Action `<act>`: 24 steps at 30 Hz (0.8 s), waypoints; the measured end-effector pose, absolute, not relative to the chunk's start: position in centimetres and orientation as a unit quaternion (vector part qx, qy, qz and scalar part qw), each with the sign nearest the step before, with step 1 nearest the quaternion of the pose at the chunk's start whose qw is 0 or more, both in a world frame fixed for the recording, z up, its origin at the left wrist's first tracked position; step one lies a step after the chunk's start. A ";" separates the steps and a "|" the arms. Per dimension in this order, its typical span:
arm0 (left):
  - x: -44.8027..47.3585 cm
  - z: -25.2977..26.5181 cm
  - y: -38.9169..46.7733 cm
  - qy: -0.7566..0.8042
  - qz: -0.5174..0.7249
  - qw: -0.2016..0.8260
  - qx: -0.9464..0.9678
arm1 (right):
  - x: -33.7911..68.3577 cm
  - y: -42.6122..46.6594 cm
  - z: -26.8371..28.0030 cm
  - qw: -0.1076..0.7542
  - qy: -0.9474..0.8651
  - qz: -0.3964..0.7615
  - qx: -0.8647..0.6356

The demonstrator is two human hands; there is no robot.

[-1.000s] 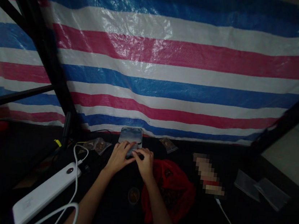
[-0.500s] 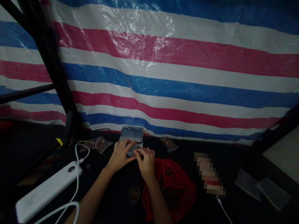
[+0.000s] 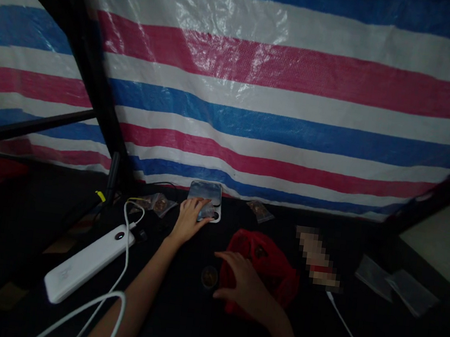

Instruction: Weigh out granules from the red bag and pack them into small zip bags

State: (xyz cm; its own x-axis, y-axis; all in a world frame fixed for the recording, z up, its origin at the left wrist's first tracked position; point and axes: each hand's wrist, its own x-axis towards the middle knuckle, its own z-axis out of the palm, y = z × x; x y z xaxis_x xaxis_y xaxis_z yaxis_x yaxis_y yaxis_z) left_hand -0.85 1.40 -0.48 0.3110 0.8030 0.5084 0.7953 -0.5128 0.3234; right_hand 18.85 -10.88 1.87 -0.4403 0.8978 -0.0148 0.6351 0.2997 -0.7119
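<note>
My left hand is over a flat white-edged device, which looks like a small scale. Between its thumb and fingers is a small clear plastic bag; what is inside cannot be made out. My right hand is open, thumb and fingers apart, with nothing in it. Just left of its fingertips stands a small round clear cup with brownish bits in it. Partly under and behind that hand lies an open red bag holding dark dried material.
Filled zip bags lie left of the device, and another filled bag to its right. A white power bank with looping cable is at left. Flat clear bags lie far right, near a pixelated object. Striped sheeting hangs behind.
My right hand has left the device and moved down and right, opening beside the cup and red bag. My left hand stays at the device with the plastic bag. The view has shifted slightly.
</note>
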 end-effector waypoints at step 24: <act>0.8 -0.8 0.2 0.439 0.380 0.164 0.797 | 18.0 -1.5 7.5 0.162 -0.831 -0.131 -0.516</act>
